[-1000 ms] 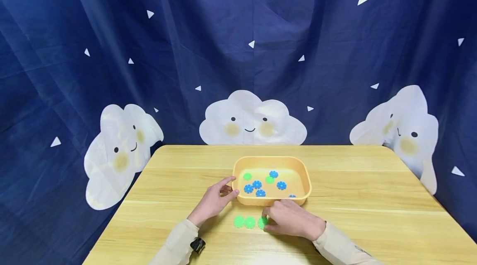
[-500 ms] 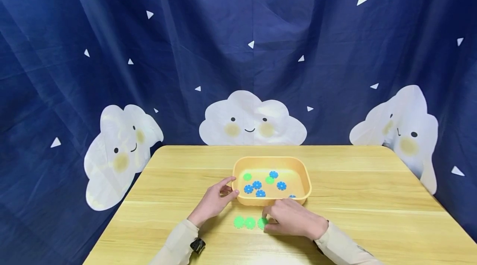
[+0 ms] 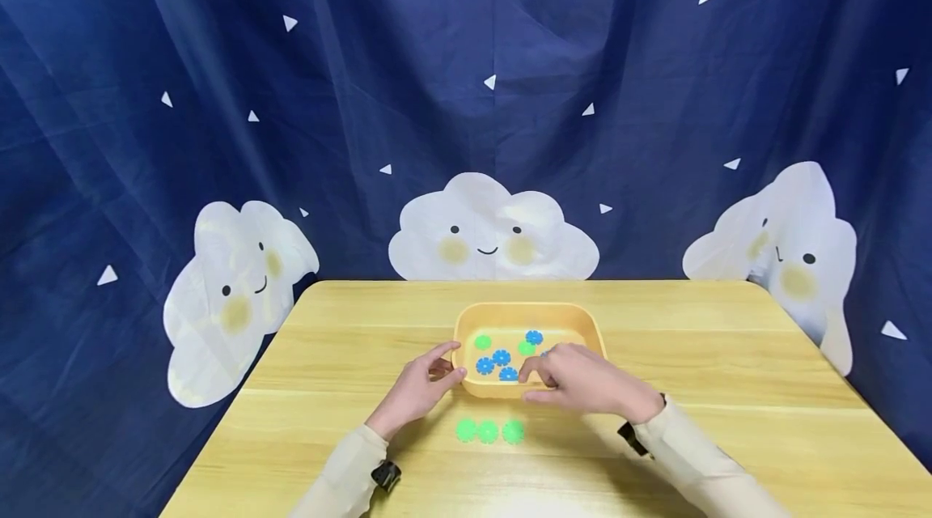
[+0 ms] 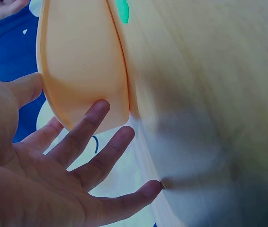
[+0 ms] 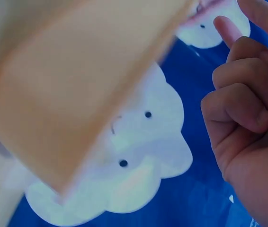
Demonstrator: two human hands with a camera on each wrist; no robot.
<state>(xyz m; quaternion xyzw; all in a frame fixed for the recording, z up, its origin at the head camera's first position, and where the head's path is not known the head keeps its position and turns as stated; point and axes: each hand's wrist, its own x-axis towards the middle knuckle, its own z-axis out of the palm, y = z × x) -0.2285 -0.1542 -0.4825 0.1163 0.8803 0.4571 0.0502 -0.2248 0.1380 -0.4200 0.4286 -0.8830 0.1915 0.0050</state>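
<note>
Nearest on your bench [image 3: 284, 429], three green discs [image 3: 488, 431] lie in a row, the left two appearing to touch. Your left hand [image 3: 413, 392] rests at the left end of the tray [image 3: 491, 391]; only the left wrist view shows its lower fingers splayed, the grip loose. Your right hand [image 3: 586, 380] reaches over the near rim, forefinger and thumb parted, grip released; the right wrist view reveals three folded fingers. Only the head view shows blue discs [image 3: 485, 367] and further green ones [image 3: 483, 342] inside, the navy curtain [image 3: 633, 81] behind
</note>
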